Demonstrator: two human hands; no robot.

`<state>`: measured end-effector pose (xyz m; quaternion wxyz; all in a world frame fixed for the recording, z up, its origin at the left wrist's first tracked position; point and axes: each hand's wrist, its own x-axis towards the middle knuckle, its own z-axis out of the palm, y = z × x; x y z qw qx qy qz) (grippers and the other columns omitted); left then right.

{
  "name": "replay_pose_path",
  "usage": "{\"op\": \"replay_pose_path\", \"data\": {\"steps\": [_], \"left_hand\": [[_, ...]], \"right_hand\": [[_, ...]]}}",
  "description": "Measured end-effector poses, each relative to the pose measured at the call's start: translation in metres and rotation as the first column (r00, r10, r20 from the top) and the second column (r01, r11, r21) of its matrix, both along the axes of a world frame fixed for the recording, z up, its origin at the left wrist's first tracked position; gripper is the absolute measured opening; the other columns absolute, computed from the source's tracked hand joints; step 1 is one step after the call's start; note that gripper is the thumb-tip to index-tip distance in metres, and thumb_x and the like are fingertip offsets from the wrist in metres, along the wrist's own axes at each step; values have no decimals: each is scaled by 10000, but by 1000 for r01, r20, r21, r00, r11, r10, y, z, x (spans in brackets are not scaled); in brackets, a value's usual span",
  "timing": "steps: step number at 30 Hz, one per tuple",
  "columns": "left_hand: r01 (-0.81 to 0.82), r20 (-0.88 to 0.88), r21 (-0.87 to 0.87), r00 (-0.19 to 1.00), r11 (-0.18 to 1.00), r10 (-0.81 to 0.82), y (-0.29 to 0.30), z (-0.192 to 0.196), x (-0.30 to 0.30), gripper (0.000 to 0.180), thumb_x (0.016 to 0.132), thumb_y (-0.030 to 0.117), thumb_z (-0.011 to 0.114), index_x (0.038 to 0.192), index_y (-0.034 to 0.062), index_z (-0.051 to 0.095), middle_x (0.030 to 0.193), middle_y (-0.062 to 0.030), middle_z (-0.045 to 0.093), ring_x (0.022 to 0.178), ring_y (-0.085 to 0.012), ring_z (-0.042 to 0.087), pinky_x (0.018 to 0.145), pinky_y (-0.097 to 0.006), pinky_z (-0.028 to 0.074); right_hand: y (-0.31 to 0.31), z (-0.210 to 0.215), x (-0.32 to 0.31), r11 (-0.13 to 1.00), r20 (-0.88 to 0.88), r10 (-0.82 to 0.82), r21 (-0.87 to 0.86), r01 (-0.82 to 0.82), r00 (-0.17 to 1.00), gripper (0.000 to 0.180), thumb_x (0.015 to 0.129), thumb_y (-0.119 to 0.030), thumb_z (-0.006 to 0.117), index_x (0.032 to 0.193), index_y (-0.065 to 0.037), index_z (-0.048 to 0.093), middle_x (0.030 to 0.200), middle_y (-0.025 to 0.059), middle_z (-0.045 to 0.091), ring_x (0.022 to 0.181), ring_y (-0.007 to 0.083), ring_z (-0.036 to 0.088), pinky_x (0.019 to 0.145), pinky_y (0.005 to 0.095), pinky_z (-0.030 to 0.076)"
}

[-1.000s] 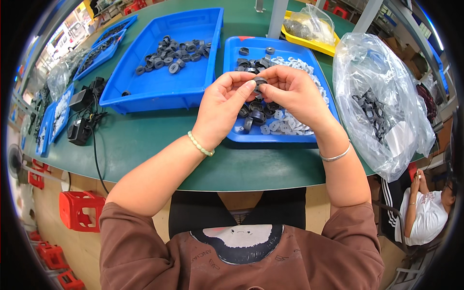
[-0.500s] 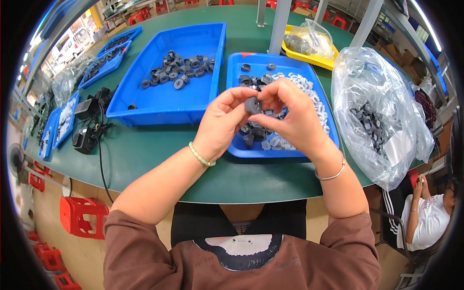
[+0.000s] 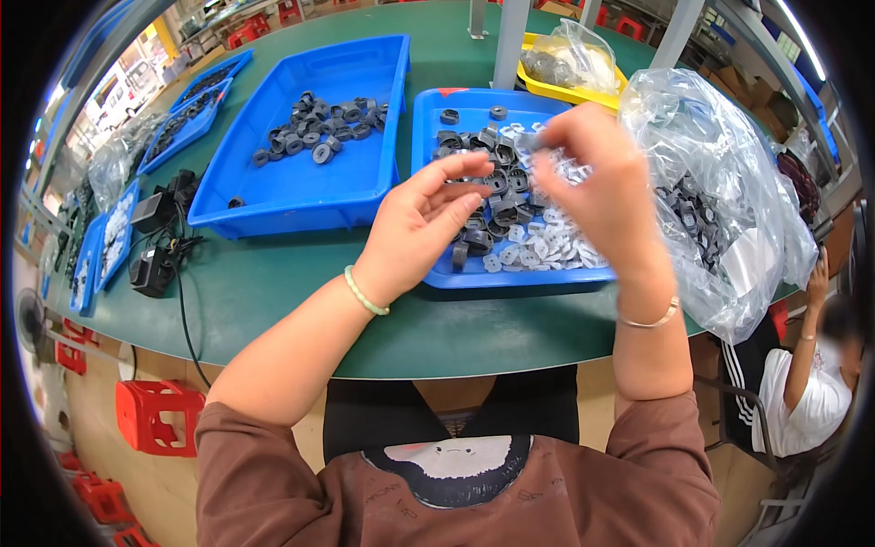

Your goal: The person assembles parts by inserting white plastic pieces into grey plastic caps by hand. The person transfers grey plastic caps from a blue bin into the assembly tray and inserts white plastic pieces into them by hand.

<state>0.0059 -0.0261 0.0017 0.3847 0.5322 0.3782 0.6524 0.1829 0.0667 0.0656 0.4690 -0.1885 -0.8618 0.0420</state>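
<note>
My left hand (image 3: 415, 223) hovers over the near left edge of a blue tray (image 3: 524, 277), fingers apart and nothing visible in them. Smeared by motion, my right hand (image 3: 597, 178) is above the tray's right half. A blurred greyish patch shows by its fingertips; I cannot make out whether it is a held piece. Beneath the hands lie many dark grey plastic parts (image 3: 504, 208), on the tray's left side. Small whitish plastic pieces (image 3: 551, 244) are heaped to their right.
Left of the tray, a larger blue bin (image 3: 351, 187) holds round dark grey parts (image 3: 322, 153). Black power adapters (image 3: 153, 271) with cords lie beyond it. A clear plastic bag (image 3: 743, 219) of dark parts stands right; a yellow tray (image 3: 547, 88) sits behind. Another person (image 3: 802, 401) sits at right.
My hands have parted: the right moved right and up, the left slightly left. The dark grey round part that was between them no longer shows clearly. The person at right has raised an arm.
</note>
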Motion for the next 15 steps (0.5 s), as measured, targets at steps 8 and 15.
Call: {"op": "replay_pose_path", "data": {"steps": [8, 15], "left_hand": [[-104, -876, 131, 453, 986, 165, -10, 0, -14, 231, 796, 169, 745, 985, 57, 674, 965, -102, 631, 893, -285, 586, 807, -366, 485], [-85, -838, 100, 530, 991, 130, -8, 2, -15, 193, 807, 108, 729, 970, 32, 662, 1013, -102, 633, 915, -261, 618, 794, -345, 503]], "right_hand": [[35, 20, 126, 627, 258, -770, 138, 766, 584, 165, 814, -94, 694, 924, 11, 630, 900, 148, 674, 801, 306, 653, 709, 366, 517], [24, 16, 54, 895, 502, -4, -384, 227, 865, 189, 821, -58, 674, 994, 16, 658, 861, 122, 673, 758, 196, 630, 728, 312, 517]]}}
